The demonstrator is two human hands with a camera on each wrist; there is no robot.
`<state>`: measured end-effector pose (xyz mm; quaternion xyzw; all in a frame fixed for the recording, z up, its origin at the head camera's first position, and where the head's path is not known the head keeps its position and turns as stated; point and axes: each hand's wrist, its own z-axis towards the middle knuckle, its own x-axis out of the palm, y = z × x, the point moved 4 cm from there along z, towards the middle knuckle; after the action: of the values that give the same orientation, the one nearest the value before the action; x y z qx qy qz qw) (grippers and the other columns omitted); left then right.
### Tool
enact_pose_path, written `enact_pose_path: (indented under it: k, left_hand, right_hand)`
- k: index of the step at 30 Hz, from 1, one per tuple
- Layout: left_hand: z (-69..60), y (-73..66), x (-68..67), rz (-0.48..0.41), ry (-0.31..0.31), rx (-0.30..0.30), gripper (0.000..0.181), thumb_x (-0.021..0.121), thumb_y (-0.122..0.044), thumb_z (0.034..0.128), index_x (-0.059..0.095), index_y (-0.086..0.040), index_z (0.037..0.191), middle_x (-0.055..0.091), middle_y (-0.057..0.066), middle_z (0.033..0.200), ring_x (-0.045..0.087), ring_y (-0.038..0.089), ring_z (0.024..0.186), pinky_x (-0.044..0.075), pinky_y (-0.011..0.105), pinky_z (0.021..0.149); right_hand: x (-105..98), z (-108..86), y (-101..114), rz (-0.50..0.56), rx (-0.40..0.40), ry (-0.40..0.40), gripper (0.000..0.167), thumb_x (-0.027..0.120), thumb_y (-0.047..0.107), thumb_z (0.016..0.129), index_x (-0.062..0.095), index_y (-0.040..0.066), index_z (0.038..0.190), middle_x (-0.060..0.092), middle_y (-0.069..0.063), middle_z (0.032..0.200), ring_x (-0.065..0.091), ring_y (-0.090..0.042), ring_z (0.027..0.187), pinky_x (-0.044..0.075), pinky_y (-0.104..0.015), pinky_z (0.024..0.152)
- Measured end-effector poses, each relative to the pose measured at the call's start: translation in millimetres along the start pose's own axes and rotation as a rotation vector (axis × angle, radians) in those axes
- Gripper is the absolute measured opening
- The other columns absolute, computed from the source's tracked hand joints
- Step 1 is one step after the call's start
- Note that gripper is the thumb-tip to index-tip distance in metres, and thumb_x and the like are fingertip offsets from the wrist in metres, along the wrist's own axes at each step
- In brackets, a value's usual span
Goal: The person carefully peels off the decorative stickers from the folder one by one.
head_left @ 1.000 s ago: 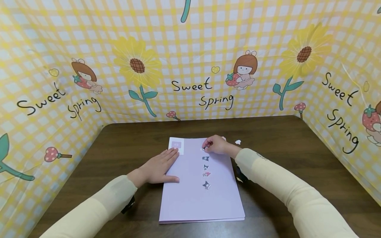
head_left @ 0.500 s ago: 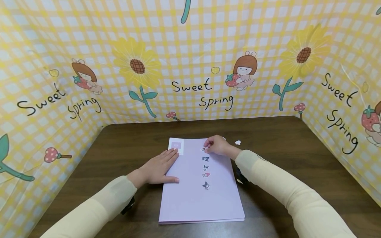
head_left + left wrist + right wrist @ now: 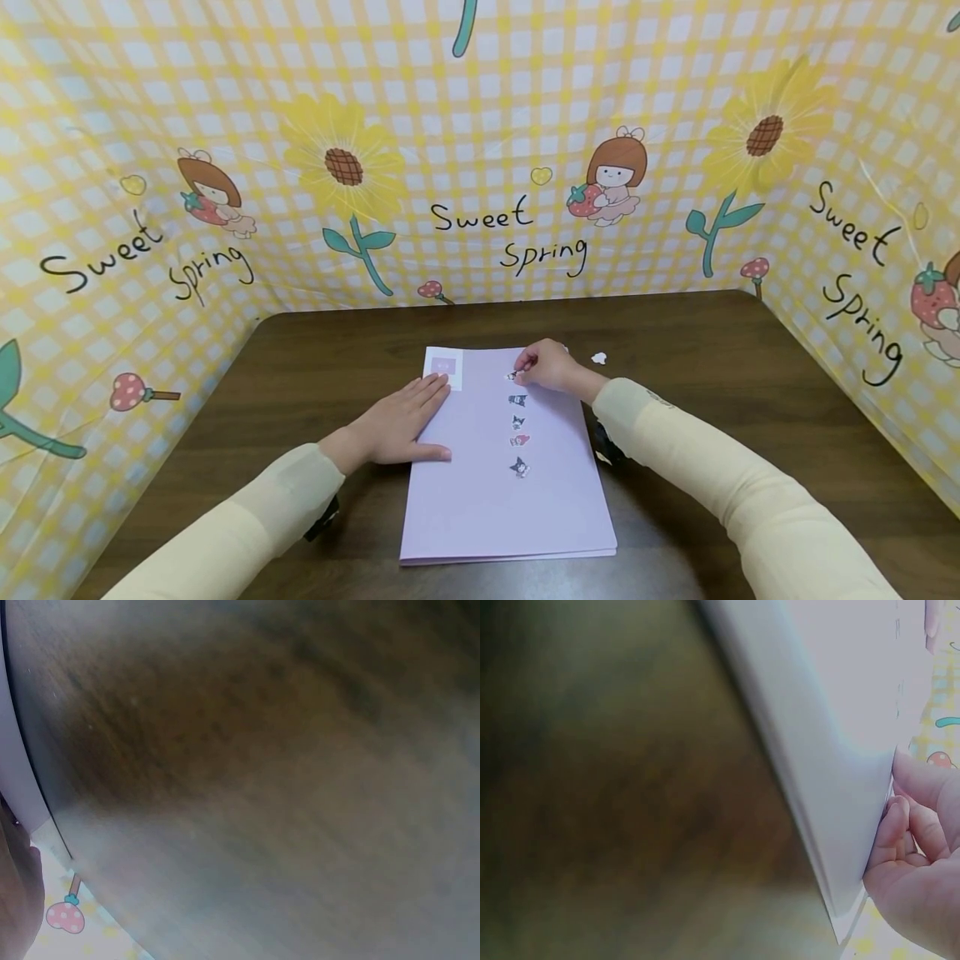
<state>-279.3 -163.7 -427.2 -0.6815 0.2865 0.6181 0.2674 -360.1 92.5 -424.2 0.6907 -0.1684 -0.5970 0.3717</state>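
Marginally, right hand (image 3: 547, 365) has edged rightward, pinching top cartoon sticker (image 3: 511, 377), seemingly aligning it; left hand (image 3: 408, 422) rests straight-fingered on lilac folder (image 3: 495, 517).

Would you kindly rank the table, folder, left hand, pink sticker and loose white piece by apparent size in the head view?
Largest to smallest:
1. Table
2. Folder
3. Left hand
Pink sticker and loose white piece: both far smaller, too alike to rank.
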Motion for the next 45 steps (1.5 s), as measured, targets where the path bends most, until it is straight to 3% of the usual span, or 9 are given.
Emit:
enact_pose_path:
  k: [15,30,45]
  left_hand:
    - [0.2,0.6,1.3,0.009,-0.008,-0.001,0.106,0.032,-0.081,0.0847,0.019,-0.002,0.154,0.013,0.014,0.161,0.007,0.026,0.147,0.011,0.041,0.116]
    - [-0.1,-0.2,0.0,0.003,-0.014,0.006,0.106,0.034,-0.08,0.085,0.02,-0.001,0.154,0.014,0.014,0.16,0.008,0.027,0.147,0.011,0.042,0.116]
    - [0.7,2.4,2.9,0.009,0.002,-0.012,0.107,0.031,-0.083,0.0833,0.017,-0.004,0.155,0.01,0.012,0.161,0.004,0.024,0.147,0.008,0.039,0.116]
  right_hand:
    - [-2.2,-0.1,1.0,0.012,-0.014,0.002,0.012,0.083,0.011,0.077,0.076,0.005,0.086,0.064,0.001,0.071,0.054,-0.013,0.071,0.044,-0.024,0.067]
    - [-1.4,2.1,0.8,0.005,0.009,0.046,0.013,0.081,0.012,0.08,0.073,0.005,0.087,0.06,0.0,0.075,0.053,-0.014,0.073,0.042,-0.026,0.069]
    - [0.0,6.4,-3.6,0.005,-0.014,0.032,0.014,0.083,0.012,0.078,0.074,0.006,0.087,0.062,-0.001,0.076,0.054,-0.015,0.075,0.044,-0.025,0.07]
